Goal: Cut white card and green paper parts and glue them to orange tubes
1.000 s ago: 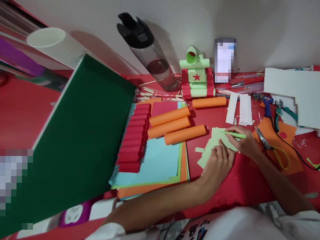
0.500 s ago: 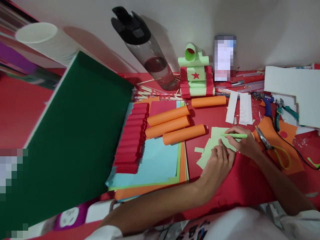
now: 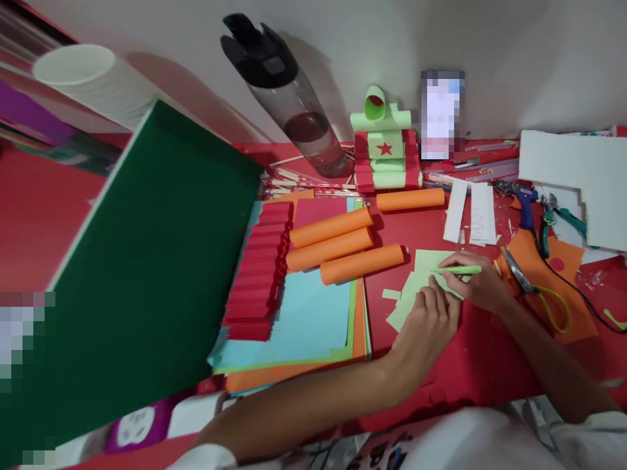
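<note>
My right hand [image 3: 477, 282] is closed on a light green pen [image 3: 463, 269]. The pen's tip touches a pale green sheet of paper [image 3: 431, 261] on the red table. Beside it, my left hand [image 3: 431, 313] presses on the pale green paper, its fingers bent and a little apart, gripping nothing. Other pale green pieces lie under and beside that sheet. Whatever is being marked is hidden or too faint to make out. Just right of my right hand lie scissors with yellow handles [image 3: 553, 310] on orange paper [image 3: 578, 326].
Orange paper tubes [image 3: 362, 263] and pleated red paper [image 3: 255, 281] lie on stacked coloured sheets [image 3: 313, 313]. A paper model with a red star [image 3: 386, 163], a tall bottle [image 3: 311, 124] and a phone [image 3: 441, 117] stand behind. Glue gun [image 3: 525, 205] and pliers [image 3: 563, 219] lie right; a green board [image 3: 161, 261] leans left.
The pen in my right hand has tilted slightly, and its tip has shifted a little down on the paper. My left hand stays nearly in place.
</note>
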The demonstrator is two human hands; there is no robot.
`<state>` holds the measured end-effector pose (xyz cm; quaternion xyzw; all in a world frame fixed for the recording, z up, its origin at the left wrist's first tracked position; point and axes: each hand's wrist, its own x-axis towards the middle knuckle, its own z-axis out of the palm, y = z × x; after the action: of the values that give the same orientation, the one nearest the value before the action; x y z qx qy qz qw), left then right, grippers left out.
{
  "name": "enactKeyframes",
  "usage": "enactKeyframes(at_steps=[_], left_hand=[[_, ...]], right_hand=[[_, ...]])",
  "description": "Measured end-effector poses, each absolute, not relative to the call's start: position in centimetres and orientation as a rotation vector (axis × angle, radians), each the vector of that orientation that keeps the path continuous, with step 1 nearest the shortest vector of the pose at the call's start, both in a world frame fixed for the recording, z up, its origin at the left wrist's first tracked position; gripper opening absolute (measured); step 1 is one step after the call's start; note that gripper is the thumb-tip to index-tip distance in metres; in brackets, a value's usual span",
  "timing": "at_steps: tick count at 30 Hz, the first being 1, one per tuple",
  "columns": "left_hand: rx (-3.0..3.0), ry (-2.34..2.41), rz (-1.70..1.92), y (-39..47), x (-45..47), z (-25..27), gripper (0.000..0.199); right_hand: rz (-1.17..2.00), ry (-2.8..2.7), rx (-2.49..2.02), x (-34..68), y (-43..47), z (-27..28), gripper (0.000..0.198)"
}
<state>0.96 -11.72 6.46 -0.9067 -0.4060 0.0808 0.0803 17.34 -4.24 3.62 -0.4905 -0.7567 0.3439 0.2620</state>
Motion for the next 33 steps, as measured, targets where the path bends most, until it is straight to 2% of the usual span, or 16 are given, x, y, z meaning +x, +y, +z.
enactKeyframes(at_steps=[18, 33], left_hand=[[-2.699, -1.219, 0.212, -12.25, 1.28, 6.16, 0.038], [-2.703, -1.216, 0.202, -12.21, 1.41, 6.07, 0.038]], right_hand=[[0.948, -2.032, -1.303, 17.12, -4.24, 4.07, 0.004], [0.978, -2.068, -1.266, 17.31, -4.29, 3.63, 0.017]])
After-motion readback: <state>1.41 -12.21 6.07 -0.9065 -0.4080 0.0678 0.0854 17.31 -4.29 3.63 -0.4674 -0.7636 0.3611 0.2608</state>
